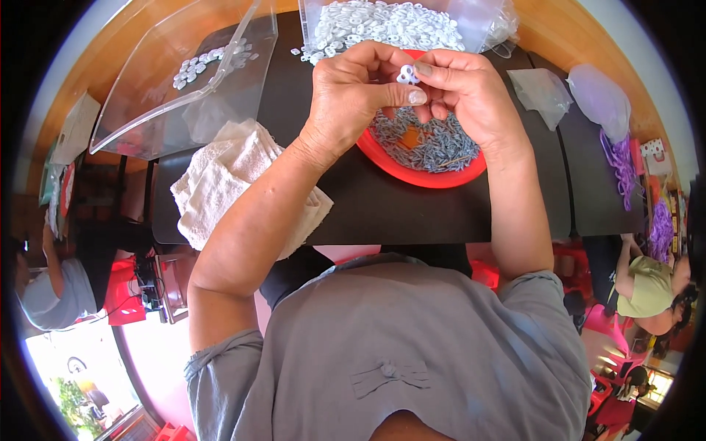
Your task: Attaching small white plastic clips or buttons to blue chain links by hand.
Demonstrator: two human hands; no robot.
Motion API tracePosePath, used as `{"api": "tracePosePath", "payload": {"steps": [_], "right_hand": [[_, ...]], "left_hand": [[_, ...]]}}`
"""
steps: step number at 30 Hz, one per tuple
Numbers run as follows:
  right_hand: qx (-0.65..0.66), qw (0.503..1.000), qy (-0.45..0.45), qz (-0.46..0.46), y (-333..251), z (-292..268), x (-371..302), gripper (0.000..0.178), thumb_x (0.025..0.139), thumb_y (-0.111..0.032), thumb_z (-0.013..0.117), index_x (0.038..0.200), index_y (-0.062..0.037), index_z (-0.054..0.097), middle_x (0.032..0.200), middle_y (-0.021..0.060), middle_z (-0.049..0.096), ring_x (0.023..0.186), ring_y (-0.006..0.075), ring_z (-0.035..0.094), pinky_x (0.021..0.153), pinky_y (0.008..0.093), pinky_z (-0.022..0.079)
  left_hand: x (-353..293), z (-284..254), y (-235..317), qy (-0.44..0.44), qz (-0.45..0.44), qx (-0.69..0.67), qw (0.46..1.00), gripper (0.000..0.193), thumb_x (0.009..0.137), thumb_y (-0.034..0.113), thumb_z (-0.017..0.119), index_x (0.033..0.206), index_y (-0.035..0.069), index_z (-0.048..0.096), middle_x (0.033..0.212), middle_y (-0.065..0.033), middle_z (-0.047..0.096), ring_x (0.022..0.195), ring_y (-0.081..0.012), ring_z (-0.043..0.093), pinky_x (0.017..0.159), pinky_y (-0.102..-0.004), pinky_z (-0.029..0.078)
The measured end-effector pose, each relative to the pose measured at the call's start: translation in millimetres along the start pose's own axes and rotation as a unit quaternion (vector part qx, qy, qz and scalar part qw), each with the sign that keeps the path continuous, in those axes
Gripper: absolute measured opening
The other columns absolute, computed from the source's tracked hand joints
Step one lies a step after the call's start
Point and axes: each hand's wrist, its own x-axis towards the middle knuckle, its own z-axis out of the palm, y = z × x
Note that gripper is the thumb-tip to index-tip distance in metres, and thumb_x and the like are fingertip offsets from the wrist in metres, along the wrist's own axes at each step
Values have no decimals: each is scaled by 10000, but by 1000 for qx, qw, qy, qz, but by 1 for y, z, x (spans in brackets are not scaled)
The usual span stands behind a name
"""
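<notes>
White plastic, a small ring-shaped piece (407, 73) sits pinched between both hands at twelve o'clock, just above the red bowl (412, 173). The left hand (353, 92) clamps it with thumb and forefinger; the right hand (463, 88) closes its fingertips on the other side. It looks light, stiff and slick, so it is best held by its rim. Grey small parts (426, 143) fill the bowl beneath. A clear bag of white pieces (382, 26) lies beyond, a clear tray (184, 81) at ten o'clock, a white towel (228, 176) at nine. Purple bits (621, 158) lie at three o'clock. Nothing blocks the hands.
</notes>
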Motion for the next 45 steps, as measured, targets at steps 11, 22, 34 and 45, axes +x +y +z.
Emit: {"api": "tracePosePath", "payload": {"steps": [11,22,34,45], "right_hand": [[51,998,-32,0,7,2,-1,223,938,-185,579,901,29,632,656,41,576,496,122,551,431,187,348],[64,997,-46,-27,8,3,-3,210,936,-159,571,875,38,612,650,38,559,495,116,535,425,165,329],[27,997,62,-23,4,19,3,178,909,-140,591,932,34,626,670,36,558,551,141,572,466,209,353],[-140,974,17,-174,-74,118,112,47,856,-9,606,835,28,625,710,85,617,559,122,567,481,223,443]], "left_hand": [[-6,1,3,9,11,16,1000,263,700,26,827,898,-11,657,759,-40,665,641,-53,581,554,-197,493],[-6,3,3,-4,21,-39,999,203,720,-14,800,857,-2,651,747,-50,665,661,-81,619,563,-204,499],[19,-24,3,50,-3,-20,999,225,786,151,782,830,-16,638,690,-54,637,549,-96,559,481,-220,442],[45,-69,-52,125,0,622,773,378,779,237,646,1137,120,650,1203,-116,595,1157,-309,518,943,-429,454]]}}
